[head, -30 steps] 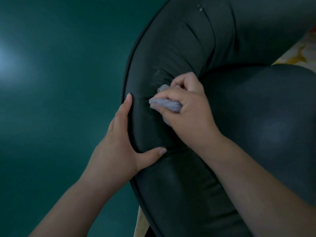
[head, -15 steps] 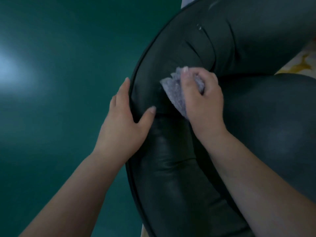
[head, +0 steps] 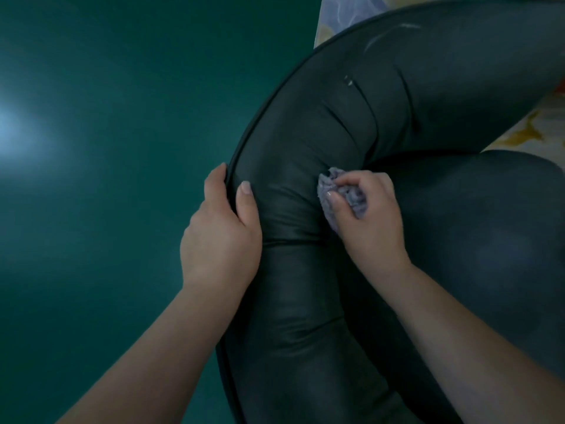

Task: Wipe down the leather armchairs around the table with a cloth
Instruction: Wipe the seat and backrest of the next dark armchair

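A dark leather armchair [head: 305, 123] fills the right half of the view, its padded curved back rim running from bottom centre to top right, with the seat cushion [head: 489, 240] inside the curve. My right hand [head: 371, 221] grips a bunched grey-lilac cloth [head: 342, 194] and presses it into the crease where the rim meets the seat. My left hand [head: 223, 237] holds the outer edge of the rim, fingers wrapped round the piping and thumb on top of the padding.
A smooth dark green floor [head: 122, 179] with a light glare at the far left lies beside the chair. A patterned, light-coloured surface [head: 519, 133] shows at the top and at the right edge behind the chair.
The view has shifted, so the chair sits further right. My right hand has bunched the cloth tighter and pushed it down into the crease. My left hand's thumb closed in on the rim.
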Demonstrator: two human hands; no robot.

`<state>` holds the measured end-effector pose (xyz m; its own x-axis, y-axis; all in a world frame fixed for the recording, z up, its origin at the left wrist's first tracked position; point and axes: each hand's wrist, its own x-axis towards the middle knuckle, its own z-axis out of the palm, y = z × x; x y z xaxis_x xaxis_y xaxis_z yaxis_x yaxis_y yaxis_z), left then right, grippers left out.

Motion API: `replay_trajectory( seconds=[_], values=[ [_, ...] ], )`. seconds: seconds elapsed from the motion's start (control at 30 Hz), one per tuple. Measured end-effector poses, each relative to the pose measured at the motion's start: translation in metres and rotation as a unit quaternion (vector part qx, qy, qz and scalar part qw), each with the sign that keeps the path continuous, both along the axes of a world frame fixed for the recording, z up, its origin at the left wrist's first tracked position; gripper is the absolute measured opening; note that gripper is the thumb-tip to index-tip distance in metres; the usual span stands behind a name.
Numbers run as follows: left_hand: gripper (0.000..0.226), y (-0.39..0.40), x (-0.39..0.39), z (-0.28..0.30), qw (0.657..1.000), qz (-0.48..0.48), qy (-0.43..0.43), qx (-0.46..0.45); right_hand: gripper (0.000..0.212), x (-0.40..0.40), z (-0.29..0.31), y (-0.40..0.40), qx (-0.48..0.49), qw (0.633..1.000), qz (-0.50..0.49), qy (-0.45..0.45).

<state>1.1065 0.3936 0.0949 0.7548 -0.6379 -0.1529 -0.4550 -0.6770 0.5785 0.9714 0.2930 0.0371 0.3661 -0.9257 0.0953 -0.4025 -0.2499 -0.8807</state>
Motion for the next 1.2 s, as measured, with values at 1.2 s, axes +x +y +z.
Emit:
replay_trajectory(
  seconds=[1.2],
  values=[
    [0.038, 0.000, 0.001, -0.007, 1.000, 0.025, -0.005, -0.012, 0.029, 0.002, -0.050, 0.026, 0.203, 0.974, -0.074, -0.073]
  ],
)
